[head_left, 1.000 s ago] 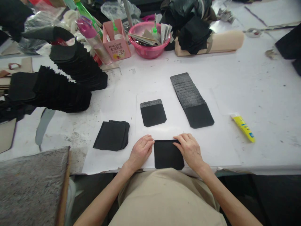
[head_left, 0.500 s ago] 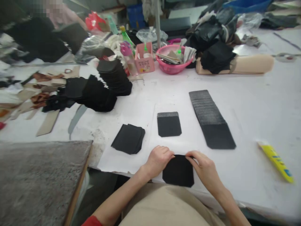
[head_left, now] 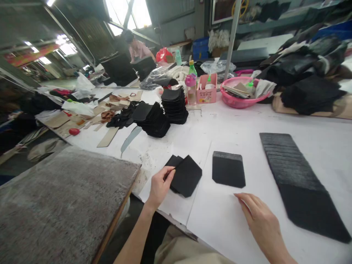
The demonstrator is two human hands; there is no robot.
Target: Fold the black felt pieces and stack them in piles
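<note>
My left hand (head_left: 161, 185) pinches the corner of a flat black cut piece (head_left: 188, 176), which looks like leather or a similar sheet. That piece lies over a small pile of black pieces (head_left: 172, 161) on the white table. My right hand (head_left: 260, 218) hovers over the white surface, fingertips drawn together with nothing visible in them. Just beyond those fingertips lies a short overlapped stack of black pieces (head_left: 228, 170) with a greyish strip along its far edge. To the right, a long fanned row of black pieces (head_left: 302, 187) shows grey edge strips.
Tall black stacks (head_left: 151, 119) stand farther back, left of a bottle with a purple cap (head_left: 191, 90), a pink box (head_left: 206, 91) and a pink basin (head_left: 244, 101). A grey-brown board (head_left: 63, 198) lies at near left. Another person (head_left: 139, 49) is in the background.
My left hand has carried the black piece from in front of me to the pile at left. My right hand has let go of it. The view has swung left and up.
</note>
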